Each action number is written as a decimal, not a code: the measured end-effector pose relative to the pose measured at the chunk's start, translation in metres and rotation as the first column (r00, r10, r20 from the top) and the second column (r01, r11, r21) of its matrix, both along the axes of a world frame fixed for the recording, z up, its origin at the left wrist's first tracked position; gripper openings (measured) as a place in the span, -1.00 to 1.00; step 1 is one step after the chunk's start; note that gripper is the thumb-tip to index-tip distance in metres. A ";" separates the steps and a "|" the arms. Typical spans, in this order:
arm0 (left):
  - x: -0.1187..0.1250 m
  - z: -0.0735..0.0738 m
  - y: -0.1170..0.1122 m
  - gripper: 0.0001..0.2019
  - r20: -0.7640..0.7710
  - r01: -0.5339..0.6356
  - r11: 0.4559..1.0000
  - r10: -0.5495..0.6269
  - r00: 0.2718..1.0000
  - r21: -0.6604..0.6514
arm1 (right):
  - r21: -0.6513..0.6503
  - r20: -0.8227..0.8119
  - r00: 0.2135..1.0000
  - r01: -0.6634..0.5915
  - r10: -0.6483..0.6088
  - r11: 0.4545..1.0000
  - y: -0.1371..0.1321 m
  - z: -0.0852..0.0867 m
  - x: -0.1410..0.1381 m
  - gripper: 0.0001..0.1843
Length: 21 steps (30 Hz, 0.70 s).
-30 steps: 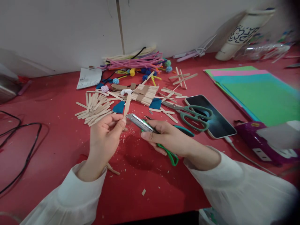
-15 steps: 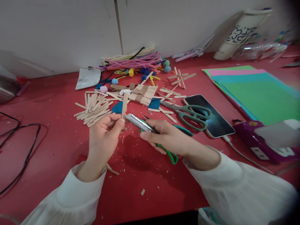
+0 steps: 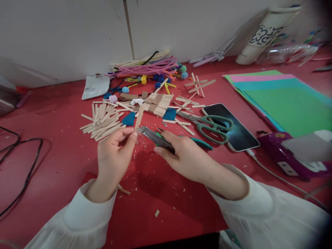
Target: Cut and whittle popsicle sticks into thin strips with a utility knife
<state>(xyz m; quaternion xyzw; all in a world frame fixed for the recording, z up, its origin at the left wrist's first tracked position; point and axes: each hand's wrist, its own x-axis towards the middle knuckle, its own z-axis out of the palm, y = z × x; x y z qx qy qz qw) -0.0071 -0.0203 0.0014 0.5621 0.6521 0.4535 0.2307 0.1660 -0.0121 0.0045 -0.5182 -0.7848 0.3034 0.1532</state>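
My left hand (image 3: 114, 155) pinches the lower end of a wooden craft stick (image 3: 139, 117), which stands tilted up and away. My right hand (image 3: 185, 155) is closed around a utility knife (image 3: 153, 135) with a green handle. The knife's metal blade end touches the stick just above my left fingertips. Fine wood shavings (image 3: 141, 152) lie on the red table (image 3: 64, 162) below both hands.
A pile of craft sticks (image 3: 103, 119) lies behind my left hand, a glued stick panel (image 3: 158, 103) and pipe cleaners (image 3: 147, 67) farther back. Green scissors (image 3: 212, 126) rest on a phone (image 3: 233, 129) at right. Coloured paper sheets (image 3: 282, 97) and a purple device (image 3: 287, 152) are far right, black cables (image 3: 28, 162) left.
My right hand has turned over the knife, so the green handle now hides under the palm, and the blade end has moved closer to the stick. The view drifted slightly.
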 end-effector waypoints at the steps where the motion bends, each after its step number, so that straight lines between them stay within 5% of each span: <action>1: 0.000 -0.001 0.000 -0.91 -0.007 0.018 1.000 -0.018 1.000 -0.007 | 0.027 0.071 0.997 -0.002 0.000 1.000 -0.001 0.001 -0.001 -0.85; 7: 0.000 -0.002 -0.002 -0.90 0.074 0.071 0.994 -0.065 0.995 -0.089 | 0.046 0.176 0.984 -0.032 0.023 0.998 -0.004 0.000 -0.003 -0.79; 11: 0.001 -0.001 -0.001 -0.89 0.066 0.045 0.992 -0.038 0.997 -0.115 | -0.079 -0.013 1.000 -0.013 0.012 0.997 0.000 -0.004 -0.003 -0.91; 14: 0.000 -0.001 0.000 -0.89 0.036 0.015 0.992 -0.011 0.999 -0.123 | -0.175 -0.195 0.981 -0.031 -0.004 0.984 0.003 -0.007 -0.002 -0.80; 21: 0.002 0.002 0.002 -0.91 0.133 -0.007 0.993 0.023 0.991 -0.120 | -0.543 -0.483 0.862 -0.157 -0.154 0.825 0.005 -0.006 -0.003 -0.73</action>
